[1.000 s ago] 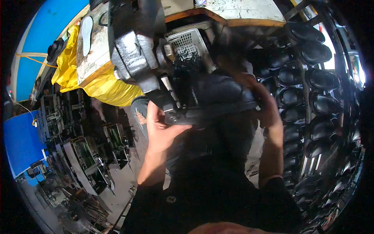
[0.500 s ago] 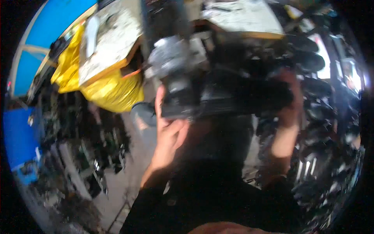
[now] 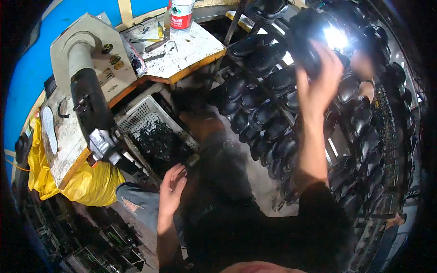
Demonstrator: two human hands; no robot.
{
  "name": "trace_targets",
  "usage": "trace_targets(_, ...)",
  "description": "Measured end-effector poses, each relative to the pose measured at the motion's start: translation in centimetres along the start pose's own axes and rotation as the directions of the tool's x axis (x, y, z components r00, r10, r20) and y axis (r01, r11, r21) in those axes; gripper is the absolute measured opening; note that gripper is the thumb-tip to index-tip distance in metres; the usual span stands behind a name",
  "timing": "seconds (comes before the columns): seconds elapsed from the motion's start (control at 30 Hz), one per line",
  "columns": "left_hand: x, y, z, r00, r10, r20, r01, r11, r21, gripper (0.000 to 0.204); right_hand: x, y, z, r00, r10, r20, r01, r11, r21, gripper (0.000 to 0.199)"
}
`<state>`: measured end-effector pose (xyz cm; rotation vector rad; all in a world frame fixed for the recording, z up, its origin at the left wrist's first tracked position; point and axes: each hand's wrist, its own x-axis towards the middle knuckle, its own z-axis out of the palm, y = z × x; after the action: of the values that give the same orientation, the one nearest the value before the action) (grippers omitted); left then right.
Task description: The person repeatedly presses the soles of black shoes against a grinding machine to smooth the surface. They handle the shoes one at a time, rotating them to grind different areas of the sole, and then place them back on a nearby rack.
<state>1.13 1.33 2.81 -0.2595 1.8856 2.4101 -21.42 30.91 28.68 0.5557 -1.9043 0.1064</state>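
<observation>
A black shoe [image 3: 304, 43], smeared by motion, is in my right hand [image 3: 321, 77], whose fingers reach round its side. That arm stretches to the upper right, over a rack crowded with black shoes [image 3: 268, 113]. My left hand [image 3: 172, 189] is empty, its fingers loosely bent and the thumb apart. It hovers near the front corner of a light plastic basket [image 3: 150, 107] holding black scraps. Just left of it is the lower end of a post machine [image 3: 86, 100], with silvery wrapping [image 3: 102, 144] near its tip.
A worn white bench [image 3: 195, 52] carries a white and red bucket [image 3: 181, 18], tools and an Allen key. On its left part lies a pale insole [image 3: 48, 129]. Yellow sacking [image 3: 98, 184] hangs below it. A bright lamp glare [image 3: 337, 37] shows beside the rack.
Earlier both hands were at a dark, blurred object in front of me. Now my left hand is free and lower left, while my right hand has moved up over the rack. The view has shifted.
</observation>
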Motion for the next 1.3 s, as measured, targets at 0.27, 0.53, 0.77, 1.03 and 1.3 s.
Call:
trace_targets(0.27, -1.1, -1.4, -0.7, 0.999, 0.02, 0.029, -0.019, 1.0, -0.022, 0.046, 0.6, 6.2, 7.9, 0.957, 0.063, 0.282, -0.023, 0.99, -0.142, 0.061)
trace_targets(0.53, -0.9, -2.5, -0.3, 0.995, -0.067, 0.078, 0.069, 0.998, -0.015, 0.043, -2.8, 10.9, -0.6, 0.889, 0.278, 0.364, -0.056, 0.855, -0.515, 0.046)
trace_targets(0.77, -0.3, -0.3, -0.1, 0.996, 0.026, 0.085, -0.021, 0.998, -0.058, 0.048, -3.5, -0.5, -3.3, 0.981, -0.132, 0.143, 0.124, 0.99, 0.066, 0.04)
trace_targets(1.03, 0.3, 2.4, -0.1, 0.983, 0.161, -0.089, -0.183, 0.802, -0.569, 0.083, -15.9, -9.1, 0.4, 0.495, 0.55, 0.673, -0.696, -0.213, 0.686, 0.05)
trace_targets(1.3, -1.4, 4.8, -0.3, 0.917, 0.257, -0.306, -0.296, 0.951, -0.089, 0.08, -26.4, -7.9, 5.7, 0.253, 0.084, 0.964, -0.631, -0.74, 0.23, 0.039)
